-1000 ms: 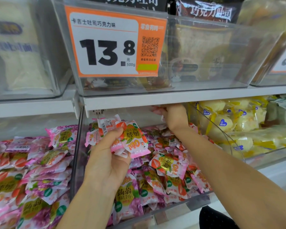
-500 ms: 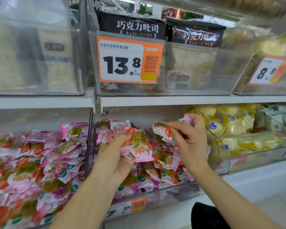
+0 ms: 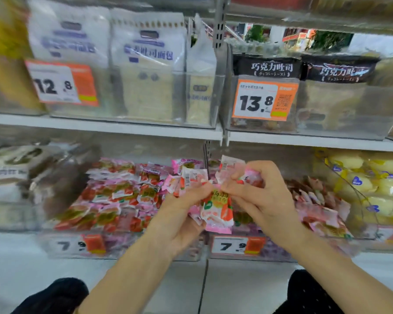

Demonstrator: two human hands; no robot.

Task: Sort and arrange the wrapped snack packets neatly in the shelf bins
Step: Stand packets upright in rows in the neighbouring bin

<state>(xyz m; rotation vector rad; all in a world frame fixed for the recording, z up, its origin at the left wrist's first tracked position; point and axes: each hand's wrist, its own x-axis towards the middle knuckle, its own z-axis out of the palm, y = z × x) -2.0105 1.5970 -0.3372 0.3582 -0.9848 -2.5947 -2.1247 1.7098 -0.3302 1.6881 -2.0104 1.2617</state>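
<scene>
The white shelf [image 3: 100,126] runs across the view, with clear bins above and below it. On its upper side stand white toast bags [image 3: 145,64] toward the left end and black chocolate toast bags [image 3: 267,68] toward the right. Beneath it, the left lower bin [image 3: 145,248] is heaped with pink snack packets [image 3: 123,193]. The right lower bin [image 3: 281,251] holds a looser pile of the same kind [image 3: 315,200]. Just beyond that, near the shelf's right end, lie yellow-wrapped cakes [image 3: 354,177].

Both hands meet in front of the divider between the two lower bins. The left hand [image 3: 182,214] has its fingers curled round a small bunch of packets [image 3: 191,180], which sticks up above the thumb. The right hand [image 3: 266,200] has its fingers bent over two or three more [image 3: 232,168], which poke out above its knuckles. A strawberry-print packet [image 3: 218,211] hangs just below the touching fingertips; which hand pinches it I cannot tell.

Orange price tags read 13.8 [image 3: 263,100] on the upper right bin and 7.9 [image 3: 236,245] on the right lower bin's front.
</scene>
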